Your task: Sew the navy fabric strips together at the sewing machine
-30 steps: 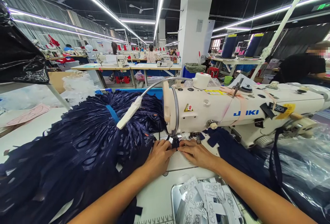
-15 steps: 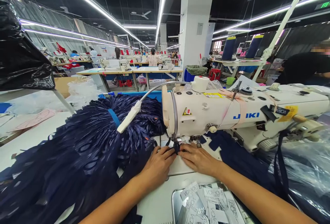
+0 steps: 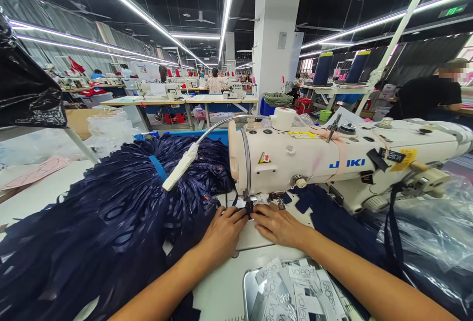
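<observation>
A white sewing machine (image 3: 288, 156) stands across the middle, and its presser foot (image 3: 250, 202) sits over a small piece of navy fabric (image 3: 249, 209). From the left, my left hand (image 3: 223, 230) presses its fingertips on that fabric, close to the foot. My right hand (image 3: 277, 225) holds the fabric's other side, fingers bent and together. Most of the piece is hidden under the fingers and the foot. Beside my left forearm lies a big heap of navy fabric strips (image 3: 121, 212), bound with a blue band (image 3: 158, 168).
A metal tray (image 3: 246, 286) of printed labels (image 3: 295, 286) sits in front of the machine. More navy cloth (image 3: 343, 227) and clear plastic (image 3: 424, 222) lie at right. Navy thread cones (image 3: 323, 69) stand behind. A person in black (image 3: 424, 91) is at far right.
The whole view has shifted slightly left. Both hands stay at the presser foot with the fabric, and their grip looks the same.
</observation>
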Available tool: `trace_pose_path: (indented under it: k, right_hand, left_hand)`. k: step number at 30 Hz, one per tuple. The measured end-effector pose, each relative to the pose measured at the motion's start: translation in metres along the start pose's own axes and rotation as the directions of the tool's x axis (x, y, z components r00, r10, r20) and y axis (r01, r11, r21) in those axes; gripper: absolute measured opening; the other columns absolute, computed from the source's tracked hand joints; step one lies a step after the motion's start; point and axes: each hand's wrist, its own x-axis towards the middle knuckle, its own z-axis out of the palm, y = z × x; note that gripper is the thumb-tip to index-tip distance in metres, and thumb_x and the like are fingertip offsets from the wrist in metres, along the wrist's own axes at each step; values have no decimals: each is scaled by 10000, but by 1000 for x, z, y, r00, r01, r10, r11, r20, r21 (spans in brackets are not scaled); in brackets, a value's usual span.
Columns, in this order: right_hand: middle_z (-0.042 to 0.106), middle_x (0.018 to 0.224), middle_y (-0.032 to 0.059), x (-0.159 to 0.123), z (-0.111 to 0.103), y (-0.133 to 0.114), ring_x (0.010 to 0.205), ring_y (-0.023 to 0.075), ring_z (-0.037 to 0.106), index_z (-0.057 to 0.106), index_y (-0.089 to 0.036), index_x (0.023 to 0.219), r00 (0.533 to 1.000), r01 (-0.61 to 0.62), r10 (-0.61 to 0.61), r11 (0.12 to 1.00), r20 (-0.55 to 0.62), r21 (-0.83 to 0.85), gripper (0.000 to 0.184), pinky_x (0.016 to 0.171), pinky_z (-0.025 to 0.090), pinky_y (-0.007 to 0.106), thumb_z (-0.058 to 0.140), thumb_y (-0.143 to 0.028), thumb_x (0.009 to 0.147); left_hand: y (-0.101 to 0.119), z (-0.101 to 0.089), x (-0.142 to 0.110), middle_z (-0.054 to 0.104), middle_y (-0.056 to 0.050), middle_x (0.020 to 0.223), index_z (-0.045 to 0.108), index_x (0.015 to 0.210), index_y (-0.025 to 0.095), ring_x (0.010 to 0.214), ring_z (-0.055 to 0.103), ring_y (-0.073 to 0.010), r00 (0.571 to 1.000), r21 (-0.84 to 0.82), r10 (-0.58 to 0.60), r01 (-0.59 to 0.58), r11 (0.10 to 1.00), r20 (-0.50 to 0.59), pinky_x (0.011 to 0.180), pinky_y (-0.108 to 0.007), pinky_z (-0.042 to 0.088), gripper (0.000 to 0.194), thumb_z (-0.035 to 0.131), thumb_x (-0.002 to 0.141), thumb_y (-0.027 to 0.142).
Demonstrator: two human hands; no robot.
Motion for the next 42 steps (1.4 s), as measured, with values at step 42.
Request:
trace_pose_path:
  k: [42]
  right_hand:
    - [687,832,76,13,14,10,792,239,627,635,-188,874,975,-204,202,979,-92,-17,175,740,493,351,463,-160,863]
  left_hand:
    - [-10,0,29,600,-120,1085,610,1047,150,1087,470,-316,991,272,-104,125,954,-90,944,-517,310,349,441,765,32]
